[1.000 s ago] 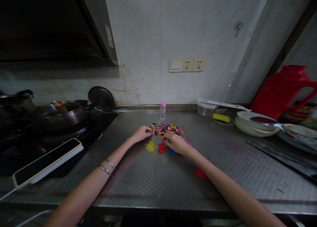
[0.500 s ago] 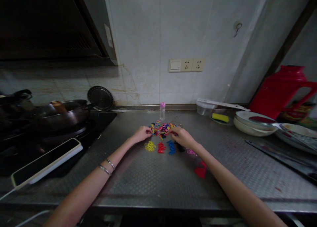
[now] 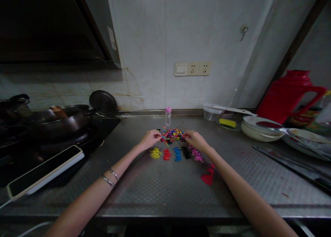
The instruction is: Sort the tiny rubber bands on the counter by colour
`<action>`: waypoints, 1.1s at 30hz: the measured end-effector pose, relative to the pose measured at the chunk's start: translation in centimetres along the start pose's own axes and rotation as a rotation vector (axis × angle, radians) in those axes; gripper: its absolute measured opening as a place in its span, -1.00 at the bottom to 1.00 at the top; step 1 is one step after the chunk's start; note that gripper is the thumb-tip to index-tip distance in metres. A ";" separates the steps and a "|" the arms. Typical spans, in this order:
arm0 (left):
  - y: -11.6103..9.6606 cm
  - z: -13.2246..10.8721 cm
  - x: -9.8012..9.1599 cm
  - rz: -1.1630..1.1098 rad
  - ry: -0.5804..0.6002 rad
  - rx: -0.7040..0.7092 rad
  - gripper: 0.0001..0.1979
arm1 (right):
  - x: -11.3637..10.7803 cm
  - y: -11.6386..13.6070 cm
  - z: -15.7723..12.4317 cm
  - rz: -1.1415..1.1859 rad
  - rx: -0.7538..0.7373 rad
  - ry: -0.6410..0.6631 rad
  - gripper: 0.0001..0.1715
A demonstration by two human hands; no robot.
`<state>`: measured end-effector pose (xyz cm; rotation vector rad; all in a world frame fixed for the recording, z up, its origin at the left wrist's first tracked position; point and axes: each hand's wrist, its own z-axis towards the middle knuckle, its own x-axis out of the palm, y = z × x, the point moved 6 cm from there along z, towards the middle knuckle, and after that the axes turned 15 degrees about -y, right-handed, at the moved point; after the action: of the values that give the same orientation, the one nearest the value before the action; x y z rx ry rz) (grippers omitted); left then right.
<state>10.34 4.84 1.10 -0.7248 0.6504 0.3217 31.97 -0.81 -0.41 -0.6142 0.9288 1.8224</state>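
A mixed pile of small coloured rubber bands (image 3: pixel 171 135) lies on the metal counter. My left hand (image 3: pixel 152 139) is at the pile's left edge, with fingertips pinched together. At the right edge is my right hand (image 3: pixel 193 139), its fingers also closed in a pinch. Whatever the fingertips hold is too small to make out. In front of the pile lie separate heaps: yellow bands (image 3: pixel 155 153), red bands (image 3: pixel 167 154), blue bands (image 3: pixel 177 154), black bands (image 3: pixel 186 152) and pink bands (image 3: pixel 198 155). A small clear bottle with a pink cap (image 3: pixel 168 117) stands behind the pile.
A red flat piece (image 3: pixel 207 176) lies near my right forearm. Leftward are a phone (image 3: pixel 45 171) and a pan (image 3: pixel 64 119) on the stove. To the right are a yellow sponge (image 3: pixel 227 123), stacked bowls (image 3: pixel 261 131), a knife (image 3: pixel 292 166) and a red thermos (image 3: pixel 284 97).
My right hand has shifted right from the pile's front to its right edge, uncovering the black and pink heaps. The left hand stays at the left edge. The view has shifted slightly.
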 end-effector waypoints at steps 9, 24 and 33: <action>-6.3 -3.1 3.2 0.047 0.168 0.216 -0.83 | -0.2 -0.4 -0.1 -0.101 -0.048 0.024 -0.75; -6.7 -4.0 3.6 0.193 0.218 0.274 -0.80 | 0.4 -1.0 -0.1 -0.044 -0.112 0.078 -0.81; -5.4 -2.3 2.1 0.070 0.098 0.232 -0.82 | 0.9 -1.2 0.0 -0.003 -0.105 0.099 -0.82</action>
<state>13.57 -0.52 1.18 -0.4985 0.7931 0.2707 32.72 -0.07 -1.50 -0.7765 0.9011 1.8607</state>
